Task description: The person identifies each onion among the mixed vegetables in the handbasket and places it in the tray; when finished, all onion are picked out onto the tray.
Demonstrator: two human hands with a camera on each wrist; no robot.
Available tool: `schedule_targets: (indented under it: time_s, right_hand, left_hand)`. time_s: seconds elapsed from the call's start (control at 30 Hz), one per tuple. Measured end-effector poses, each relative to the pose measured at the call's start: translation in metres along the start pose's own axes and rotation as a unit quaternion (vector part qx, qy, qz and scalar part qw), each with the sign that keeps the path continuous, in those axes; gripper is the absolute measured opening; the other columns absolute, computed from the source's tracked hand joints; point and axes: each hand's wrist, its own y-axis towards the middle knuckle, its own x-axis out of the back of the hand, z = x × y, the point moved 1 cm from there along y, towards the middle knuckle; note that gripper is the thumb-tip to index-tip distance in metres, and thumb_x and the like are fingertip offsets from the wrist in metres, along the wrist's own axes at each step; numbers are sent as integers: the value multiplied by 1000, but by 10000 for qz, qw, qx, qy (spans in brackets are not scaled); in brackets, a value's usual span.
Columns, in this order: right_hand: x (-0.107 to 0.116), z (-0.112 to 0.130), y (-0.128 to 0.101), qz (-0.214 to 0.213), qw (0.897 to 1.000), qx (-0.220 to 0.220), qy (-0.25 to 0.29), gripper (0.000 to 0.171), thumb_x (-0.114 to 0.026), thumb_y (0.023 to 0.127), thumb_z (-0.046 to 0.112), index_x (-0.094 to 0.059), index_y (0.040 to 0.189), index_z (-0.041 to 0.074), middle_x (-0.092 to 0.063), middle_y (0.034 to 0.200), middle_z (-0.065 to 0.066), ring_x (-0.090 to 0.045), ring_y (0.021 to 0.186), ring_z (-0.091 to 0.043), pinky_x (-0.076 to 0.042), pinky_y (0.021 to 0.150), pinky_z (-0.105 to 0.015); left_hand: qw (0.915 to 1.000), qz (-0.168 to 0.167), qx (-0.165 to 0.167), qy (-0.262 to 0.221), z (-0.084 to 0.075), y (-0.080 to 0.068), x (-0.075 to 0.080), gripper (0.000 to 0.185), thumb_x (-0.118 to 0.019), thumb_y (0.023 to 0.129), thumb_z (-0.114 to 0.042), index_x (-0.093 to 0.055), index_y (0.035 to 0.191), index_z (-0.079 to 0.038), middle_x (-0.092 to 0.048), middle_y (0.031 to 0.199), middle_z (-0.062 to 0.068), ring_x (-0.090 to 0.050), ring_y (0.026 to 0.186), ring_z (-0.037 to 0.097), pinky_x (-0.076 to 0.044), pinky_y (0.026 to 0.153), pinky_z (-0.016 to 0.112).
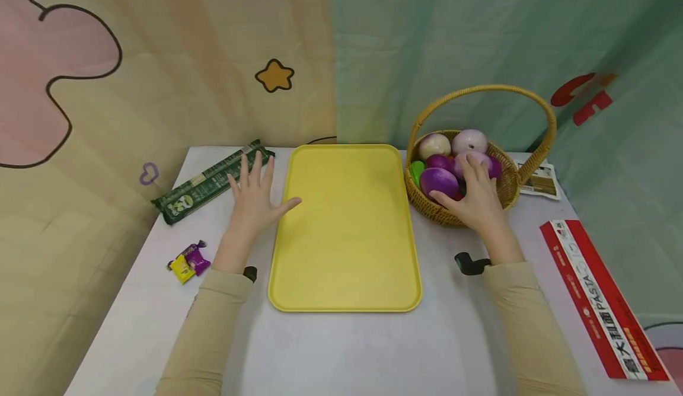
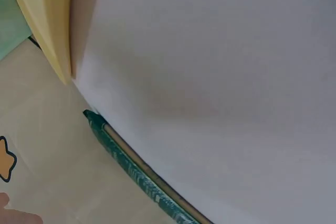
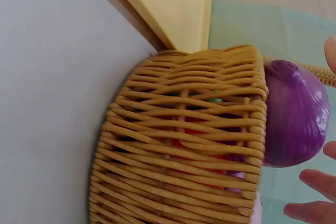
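Note:
My right hand hovers over the wicker basket with its fingers spread, holding nothing. Inside the basket are several purple and whitish onions, among them a dark purple onion near the thumb, plus a bright green item. The right wrist view shows that purple onion standing above the rim, with fingertips a little apart from it. My left hand, fingers fanned and holding nothing, is above the table between a long green packet and the yellow tray.
Small wrapped candies lie at the left of the white table. A long red pasta box lies at the right edge, and a flat packet sits behind the basket. The tall basket handle arches over the onions. Curtains hang behind.

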Motion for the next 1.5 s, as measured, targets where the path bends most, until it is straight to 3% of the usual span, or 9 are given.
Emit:
schedule_targets:
  time_s: [0.23, 0.37, 0.67, 0.83, 1.0, 1.1, 1.27, 1.43, 1.5]
  right_hand:
    - [-18, -2, -5, -53, 9993, -155, 333, 94, -73, 85, 49, -26, 155, 5, -25, 157, -26, -27, 141, -49, -24, 110, -70]
    - [-26, -1, -7, -311, 9983, -142, 477, 82, -76, 86, 37, -35, 148, 2, -34, 147, -29, -35, 134, -48, -31, 108, -68]
    - [-29, 3, -4, -675, 9896, -595, 1125, 68, -78, 86, 26, -40, 135, -3, -44, 136, -27, -43, 125, -44, -35, 108, -61]
    - [-27, 11, -3, -818, 9810, -873, 1526, 71, -79, 84, 32, -41, 135, -1, -45, 134, -24, -46, 122, -38, -41, 104, -52]
    - [-28, 35, 7, -815, 9693, -670, 2223, 71, -78, 85, 32, -43, 139, 3, -51, 132, -18, -51, 116, -29, -46, 88, -26]
    - [-38, 53, 21, -617, 9602, -465, 2684, 69, -78, 85, 31, -45, 139, 4, -53, 131, -18, -52, 114, -28, -46, 88, -26]
    - [-75, 82, 54, 123, 9474, -461, 3163, 69, -75, 87, 37, -44, 141, 7, -48, 136, -18, -51, 116, -35, -49, 92, -46]
    - [-128, 104, 80, 827, 9338, -981, 3338, 68, -70, 90, 43, -44, 140, 6, -49, 136, -18, -53, 117, -34, -49, 98, -46]
    - [-147, 111, 86, 1033, 9217, -1340, 3491, 70, -69, 90, 44, -42, 140, 3, -49, 136, -19, -54, 117, -32, -51, 99, -43]
  left_hand:
    - [9959, 747, 268, -443, 7, -10, -25, 100, -62, 89, -59, -12, 159, -8, 4, 165, 19, 14, 150, 42, 1, 112, 75]
    - [9868, 1257, 488, -901, 6, -17, -32, 91, -61, 93, -52, -16, 158, -7, 1, 165, 20, 4, 150, 45, -9, 116, 69]
    - [9330, 2318, 1375, -2384, 20, -18, -39, 74, -57, 100, -28, -19, 157, -2, -27, 154, 26, -35, 136, 45, -38, 108, 57]
    - [9051, 2465, 1577, -3084, 27, -17, -43, 66, -54, 100, -9, -21, 155, 1, -37, 146, 27, -47, 129, 41, -51, 96, 43]
    - [8744, 2434, 1976, -3702, 31, -17, -44, 66, -52, 97, 1, -23, 156, -4, -37, 145, 26, -51, 125, 39, -57, 86, 36]
    - [8704, 2378, 2105, -3762, 31, -13, -41, 66, -53, 96, 2, -25, 156, -7, -39, 143, 25, -53, 121, 36, -57, 83, 34]
    - [8629, 2313, 2353, -3828, 29, -13, -42, 66, -55, 96, 2, -28, 156, -10, -42, 140, 23, -57, 111, 30, -57, 79, 30]
    - [8524, 2249, 2492, -4011, 28, -21, -45, 66, -53, 96, 2, -29, 156, -12, -42, 138, 22, -56, 110, 27, -56, 79, 28]
    - [8485, 2214, 2526, -4090, 27, -22, -46, 65, -53, 96, 3, -30, 155, -13, -42, 138, 21, -56, 112, 27, -55, 80, 29]
